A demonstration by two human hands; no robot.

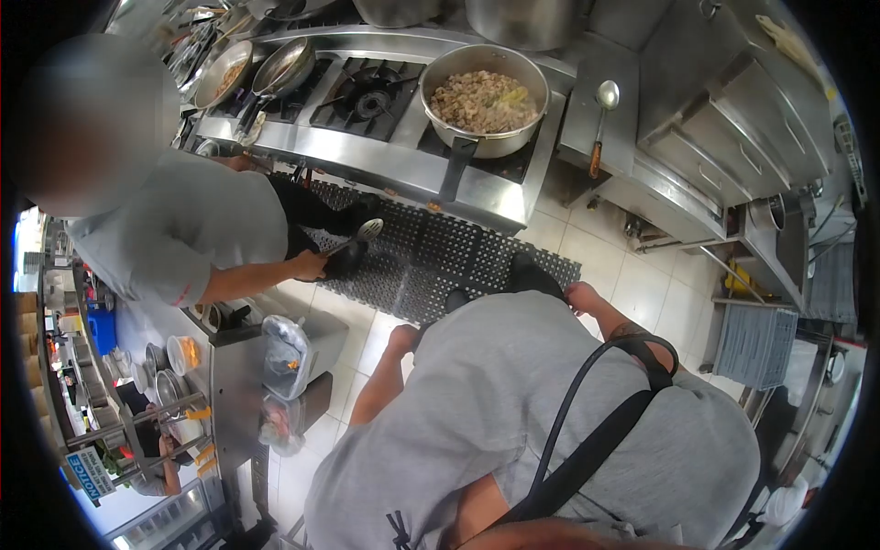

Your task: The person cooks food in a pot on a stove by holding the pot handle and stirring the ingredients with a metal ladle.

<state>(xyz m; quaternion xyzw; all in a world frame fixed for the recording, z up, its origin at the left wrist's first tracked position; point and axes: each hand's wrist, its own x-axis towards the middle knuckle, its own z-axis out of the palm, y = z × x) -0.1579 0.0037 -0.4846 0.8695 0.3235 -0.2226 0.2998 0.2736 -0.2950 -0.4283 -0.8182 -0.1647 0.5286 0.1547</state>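
Observation:
My left hand [401, 340] hangs low beside my left hip, above the tiled floor and the mat's near edge. On the other side, my right hand [580, 298] is down by my right thigh. The fingers of both hands are small and partly hidden, and no object shows in either. Ahead of me, a large pot [484, 57] of chopped, browned food [481, 101] sits on the stove's right burner. Its black handle [453, 170] points toward me. A spoon [600, 124] with a brown handle lies on the steel counter to the right.
At left a co-worker [183, 229] in grey holds a slotted spoon [369, 230]. Two frying pans [284, 66] sit on the stove's left. A black perforated mat [417, 257] covers the floor. Also around are a lined bin [286, 357], steel drawers [724, 151] and a grey crate [756, 344].

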